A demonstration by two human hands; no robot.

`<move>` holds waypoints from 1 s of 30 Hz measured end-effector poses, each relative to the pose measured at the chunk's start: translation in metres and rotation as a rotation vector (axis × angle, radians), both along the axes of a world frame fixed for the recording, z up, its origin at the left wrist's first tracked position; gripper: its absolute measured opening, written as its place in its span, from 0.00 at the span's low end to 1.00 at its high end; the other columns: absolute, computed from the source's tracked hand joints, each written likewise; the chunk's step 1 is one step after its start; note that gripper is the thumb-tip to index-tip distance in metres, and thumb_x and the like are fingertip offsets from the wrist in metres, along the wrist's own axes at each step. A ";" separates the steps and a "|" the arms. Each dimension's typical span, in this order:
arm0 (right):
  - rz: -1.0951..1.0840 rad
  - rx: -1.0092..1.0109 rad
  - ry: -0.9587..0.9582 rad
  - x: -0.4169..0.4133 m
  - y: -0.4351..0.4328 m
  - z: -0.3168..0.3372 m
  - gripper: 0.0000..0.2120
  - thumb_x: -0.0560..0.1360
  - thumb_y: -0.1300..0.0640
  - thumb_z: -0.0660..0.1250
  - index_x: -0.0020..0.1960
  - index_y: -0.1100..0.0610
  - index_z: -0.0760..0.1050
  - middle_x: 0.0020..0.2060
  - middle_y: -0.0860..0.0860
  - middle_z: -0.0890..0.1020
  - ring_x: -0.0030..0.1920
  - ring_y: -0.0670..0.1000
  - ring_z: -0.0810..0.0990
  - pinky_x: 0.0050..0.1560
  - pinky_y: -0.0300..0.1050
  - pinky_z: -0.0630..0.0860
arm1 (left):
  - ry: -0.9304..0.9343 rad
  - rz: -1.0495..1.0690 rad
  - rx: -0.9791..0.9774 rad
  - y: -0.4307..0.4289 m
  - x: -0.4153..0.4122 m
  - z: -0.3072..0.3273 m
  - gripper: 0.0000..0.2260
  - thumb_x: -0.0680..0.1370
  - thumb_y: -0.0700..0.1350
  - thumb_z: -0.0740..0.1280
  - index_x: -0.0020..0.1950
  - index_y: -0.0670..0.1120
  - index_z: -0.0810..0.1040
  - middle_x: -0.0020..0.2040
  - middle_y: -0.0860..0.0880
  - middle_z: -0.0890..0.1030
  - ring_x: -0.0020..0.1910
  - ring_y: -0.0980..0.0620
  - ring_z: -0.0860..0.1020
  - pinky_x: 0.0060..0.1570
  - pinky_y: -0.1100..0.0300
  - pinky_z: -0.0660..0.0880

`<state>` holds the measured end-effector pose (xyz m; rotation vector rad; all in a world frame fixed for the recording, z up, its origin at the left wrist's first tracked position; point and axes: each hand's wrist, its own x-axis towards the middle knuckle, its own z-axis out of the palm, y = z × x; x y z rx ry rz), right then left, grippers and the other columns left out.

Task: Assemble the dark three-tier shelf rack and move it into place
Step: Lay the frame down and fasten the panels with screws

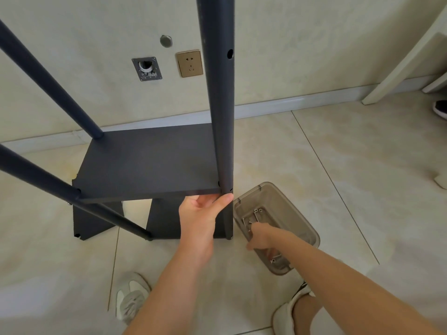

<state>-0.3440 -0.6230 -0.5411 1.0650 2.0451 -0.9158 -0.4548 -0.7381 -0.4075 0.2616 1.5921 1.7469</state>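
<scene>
Shelf rack [150, 160], dark, partly assembled, stands on the tiled floor [314, 153] close against the wall [84, 44].

Left side: the rear left pole [50, 81] and the front left pole [60, 189] both run out of the frame at the upper left. The upper shelf [121, 180] sits level between the poles, raised off the floor. The lower shelf [96, 218] lies beneath it at floor level, with a notched corner showing at its left edge.

On the wall behind: a square metal plate [146, 68] with an open hole, a round metal cap [166, 41] and a gold wall socket [189, 63]. A pale sneaker [131, 296] stands on the floor below the rack.

Centre: the left hand [200, 213] grips the front right corner of the upper shelf. Its fingers [205, 199] curl under the shelf edge and the thumb presses against the front right pole [220, 105]. That pole stands upright, with open screw holes along its right side.

Right of the pole: a translucent plastic box [300, 221] rests on the floor just beside the rack, holding small metal hardware [257, 211]. The right hand [260, 238] reaches down into the box. Its fingers point downward among the parts; whether they hold anything cannot be told.

Further right: a second pale sneaker [287, 313] at the bottom edge, a white furniture leg [399, 66] against the wall, and a dark shoe [440, 110] at the frame's right edge.
</scene>
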 end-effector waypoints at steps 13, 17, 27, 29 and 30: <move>-0.396 -0.184 0.192 0.000 0.014 -0.008 0.22 0.82 0.39 0.55 0.57 0.56 0.75 0.45 0.50 0.85 0.41 0.50 0.85 0.41 0.42 0.82 | 0.004 -0.012 -0.042 -0.002 0.000 0.001 0.08 0.70 0.36 0.79 0.40 0.49 0.87 0.42 0.50 0.87 0.43 0.55 0.86 0.39 0.72 0.77; -0.490 -0.098 0.225 -0.001 0.023 -0.021 0.15 0.84 0.53 0.56 0.60 0.61 0.75 0.43 0.55 0.84 0.41 0.52 0.84 0.38 0.41 0.80 | -0.001 -0.008 -0.057 -0.002 0.001 0.000 0.07 0.69 0.35 0.79 0.42 0.46 0.87 0.43 0.47 0.87 0.44 0.53 0.86 0.40 0.71 0.77; -0.181 -0.001 0.109 0.003 -0.002 -0.055 0.29 0.79 0.65 0.61 0.77 0.54 0.58 0.65 0.59 0.75 0.60 0.58 0.77 0.53 0.47 0.74 | 0.012 -0.038 -0.032 -0.003 -0.001 -0.002 0.07 0.70 0.35 0.77 0.44 0.46 0.88 0.45 0.46 0.87 0.46 0.53 0.86 0.43 0.71 0.77; -0.152 0.000 0.096 0.002 -0.003 -0.059 0.27 0.80 0.64 0.61 0.76 0.56 0.59 0.65 0.59 0.75 0.62 0.59 0.76 0.55 0.46 0.72 | 0.014 -0.033 -0.044 -0.003 -0.002 -0.002 0.06 0.70 0.35 0.78 0.44 0.44 0.88 0.45 0.45 0.87 0.47 0.51 0.86 0.43 0.70 0.77; -0.138 -0.002 0.079 0.002 -0.004 -0.060 0.26 0.80 0.64 0.61 0.76 0.57 0.60 0.64 0.60 0.75 0.62 0.59 0.76 0.55 0.46 0.72 | 0.015 -0.034 -0.052 -0.003 -0.002 -0.002 0.06 0.70 0.36 0.78 0.44 0.45 0.87 0.45 0.45 0.87 0.47 0.51 0.86 0.43 0.70 0.77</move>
